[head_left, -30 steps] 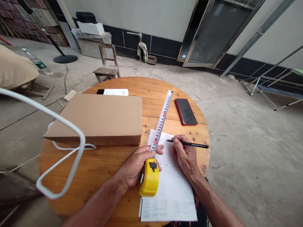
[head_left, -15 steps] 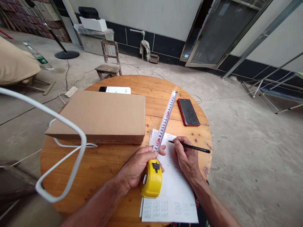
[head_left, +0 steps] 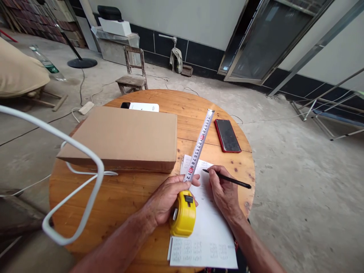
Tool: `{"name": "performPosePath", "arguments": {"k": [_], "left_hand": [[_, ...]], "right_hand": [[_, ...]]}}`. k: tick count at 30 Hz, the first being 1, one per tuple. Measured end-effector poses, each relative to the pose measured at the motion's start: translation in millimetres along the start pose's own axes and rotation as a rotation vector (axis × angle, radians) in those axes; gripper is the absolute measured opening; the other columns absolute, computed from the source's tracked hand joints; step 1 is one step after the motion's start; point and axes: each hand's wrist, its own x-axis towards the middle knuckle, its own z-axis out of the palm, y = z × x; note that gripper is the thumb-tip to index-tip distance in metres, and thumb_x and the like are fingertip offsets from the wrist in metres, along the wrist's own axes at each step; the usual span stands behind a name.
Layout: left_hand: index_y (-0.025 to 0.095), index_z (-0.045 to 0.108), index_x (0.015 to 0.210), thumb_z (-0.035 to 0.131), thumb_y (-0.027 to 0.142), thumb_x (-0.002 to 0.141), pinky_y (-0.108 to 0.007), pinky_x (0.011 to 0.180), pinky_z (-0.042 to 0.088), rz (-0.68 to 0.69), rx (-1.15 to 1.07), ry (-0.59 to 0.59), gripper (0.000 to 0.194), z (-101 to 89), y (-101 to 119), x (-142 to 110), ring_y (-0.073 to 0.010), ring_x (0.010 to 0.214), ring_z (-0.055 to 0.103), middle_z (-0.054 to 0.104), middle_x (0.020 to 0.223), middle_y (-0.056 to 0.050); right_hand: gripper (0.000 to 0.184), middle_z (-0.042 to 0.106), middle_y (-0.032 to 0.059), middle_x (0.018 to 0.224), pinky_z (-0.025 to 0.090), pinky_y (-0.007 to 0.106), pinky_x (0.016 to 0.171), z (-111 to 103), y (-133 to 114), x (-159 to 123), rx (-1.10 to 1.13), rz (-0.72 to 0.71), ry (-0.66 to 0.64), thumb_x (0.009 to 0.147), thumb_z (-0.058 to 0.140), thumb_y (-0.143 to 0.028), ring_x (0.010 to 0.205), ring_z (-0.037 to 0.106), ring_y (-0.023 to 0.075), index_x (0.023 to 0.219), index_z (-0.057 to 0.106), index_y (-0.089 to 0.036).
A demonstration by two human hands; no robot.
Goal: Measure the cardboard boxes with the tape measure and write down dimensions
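Note:
My left hand (head_left: pixel 167 195) is closed on a yellow tape measure (head_left: pixel 184 218), its thumb pressing the blade near the case. The extended metal blade (head_left: pixel 198 149) slants away toward the far side of the table, numbers facing up. Pinched in my right hand (head_left: pixel 225 191) is a black pen (head_left: pixel 233 180), its tip pointing left just over the paper. Several white sheets of paper (head_left: pixel 212 235) with rows of handwriting lie under both hands. Left of the blade sits a closed cardboard box (head_left: pixel 127 136).
The round wooden table (head_left: pixel 113 204) carries a red-cased phone (head_left: pixel 227 135) at the right and a white box (head_left: pixel 145 107) behind the cardboard one. A bent white tube (head_left: pixel 99 170) crosses the left foreground. A small wooden chair (head_left: pixel 132 79) stands beyond the table.
The pen's rear end has dipped slightly. Both hands and the tape measure stay nearly in place, and the whole view has shifted a little.

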Motion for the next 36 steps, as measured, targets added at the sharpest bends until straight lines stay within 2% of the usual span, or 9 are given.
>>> {"name": "performPosePath", "arguments": {"k": [7, 12, 18, 23, 31, 36], "left_hand": [[0.014, 0.065, 0.086, 0.057, 0.022, 0.078, -0.021, 0.047, 0.044, 0.001, 0.014, 0.005, 0.013, -1.6, -1.5, 1.6, -0.0084, 0.051, 0.063, 0.056, 0.128, -0.012], [0.014, 0.064, 0.086, 0.057, 0.023, 0.078, -0.02, 0.047, 0.043, -0.006, 0.018, 0.012, 0.014, -1.6, -1.2, 1.6, -0.0085, 0.051, 0.062, 0.06, 0.123, -0.012], [0.013, 0.064, 0.085, 0.06, 0.024, 0.076, -0.02, 0.047, 0.042, -0.011, 0.022, 0.024, 0.015, -0.7, -0.8, -0.1, -0.0092, 0.05, 0.06, 0.066, 0.111, -0.013], [0.013, 0.064, 0.086, 0.056, 0.023, 0.078, -0.021, 0.047, 0.042, -0.009, 0.035, 0.023, 0.015, 0.9, 0.9, -0.7, -0.0089, 0.05, 0.06, 0.066, 0.11, -0.012], [0.013, 0.062, 0.087, 0.053, 0.022, 0.08, -0.019, 0.046, 0.04, -0.021, 0.041, 0.029, 0.015, 2.7, 1.8, -1.8, -0.0107, 0.047, 0.056, 0.069, 0.069, -0.007], [0.013, 0.061, 0.086, 0.052, 0.022, 0.08, -0.02, 0.047, 0.04, -0.02, 0.047, 0.029, 0.014, 3.4, 1.5, -1.7, -0.0117, 0.046, 0.056, 0.067, 0.06, -0.005]], "right_hand": [[0.012, 0.049, -0.0033, 0.062, 0.036, 0.025, 0.053, -0.4, -3.5, 0.1, -0.089, -0.064, 0.002, 0.09, 0.048, -0.027, 0.052, 0.041, 0.0114, 0.085, 0.057, -0.02], [0.012, 0.057, 0.0004, 0.074, 0.041, 0.027, 0.062, 0.0, -5.3, 1.0, -0.103, -0.112, -0.008, 0.09, 0.047, -0.025, 0.064, 0.05, 0.0136, 0.086, 0.058, -0.019], [0.012, 0.058, 0.0005, 0.073, 0.042, 0.027, 0.062, 0.3, -4.8, 2.4, -0.119, -0.105, -0.016, 0.089, 0.048, -0.024, 0.064, 0.051, 0.0139, 0.085, 0.058, -0.02], [0.012, 0.058, 0.0002, 0.072, 0.041, 0.027, 0.062, 0.4, -5.4, 3.4, -0.124, -0.1, -0.025, 0.089, 0.048, -0.024, 0.064, 0.052, 0.0139, 0.084, 0.058, -0.019], [0.013, 0.056, -0.0004, 0.071, 0.04, 0.026, 0.061, 0.7, -5.9, 4.0, -0.133, -0.096, -0.042, 0.089, 0.048, -0.025, 0.061, 0.049, 0.0133, 0.086, 0.059, -0.019], [0.013, 0.056, -0.001, 0.07, 0.039, 0.025, 0.06, 0.9, -6.2, 3.6, -0.141, -0.108, -0.055, 0.09, 0.048, -0.024, 0.061, 0.048, 0.0122, 0.084, 0.058, -0.018]]}}
